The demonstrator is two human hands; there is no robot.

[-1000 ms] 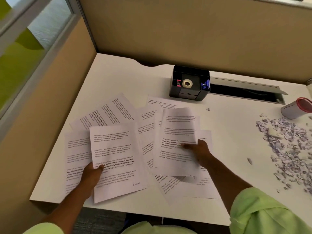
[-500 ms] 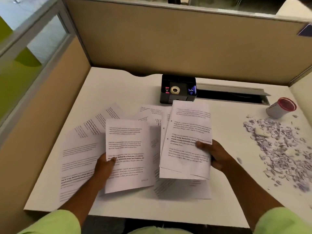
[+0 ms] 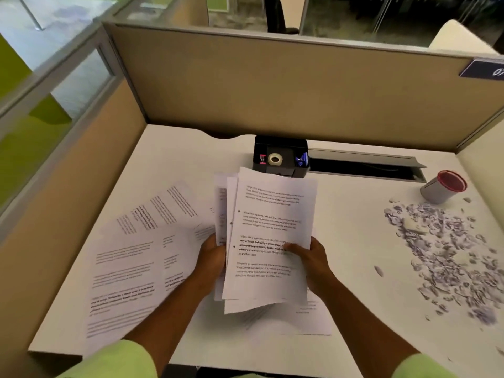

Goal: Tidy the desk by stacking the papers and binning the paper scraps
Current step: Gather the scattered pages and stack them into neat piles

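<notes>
Head view: both hands grip papers.

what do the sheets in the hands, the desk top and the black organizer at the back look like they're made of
Sheets: thin white printer paper, matte; they bow and fan where the left hand and right hand grip them.
Desk top: smooth off-white surface, probably laminate; even colour, faint sheen.
Black organizer: likely moulded plastic; rigid, uniform, slightly glossy walls.
</notes>
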